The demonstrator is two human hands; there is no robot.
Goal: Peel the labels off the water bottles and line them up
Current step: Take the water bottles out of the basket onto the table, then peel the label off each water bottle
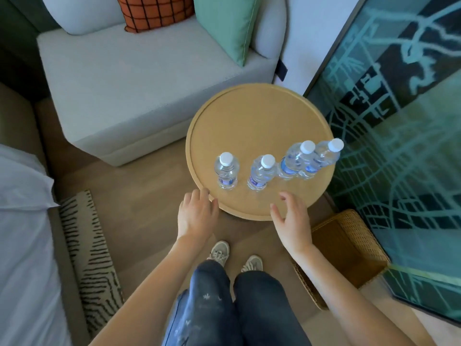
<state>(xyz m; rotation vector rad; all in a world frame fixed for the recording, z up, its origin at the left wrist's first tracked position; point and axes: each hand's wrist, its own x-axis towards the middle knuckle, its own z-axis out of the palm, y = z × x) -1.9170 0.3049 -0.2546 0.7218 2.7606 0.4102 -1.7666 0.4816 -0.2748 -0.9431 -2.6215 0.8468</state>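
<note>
Seating in pale grey, a sofa (139, 96), was seen beyond the round table (249, 113), and a wicker basket (349, 248) was set on the floor at the table's near right. At the table's near rim the left hand (197, 213) was held with fingers loosely curled, gripping nothing. The right hand (291, 216) was held over the same rim with fingers spread wide, also empty. Four water bottles (226, 171) were stood upright in a rough row across the table's near half, the right two set just beside each other. Blue labels (287, 168) were seen low on each, so peeling was judged not yet begun and the lining-up only loosely done. Label print could not be read, and contact between the left hand and the rim could not be settled.
</note>
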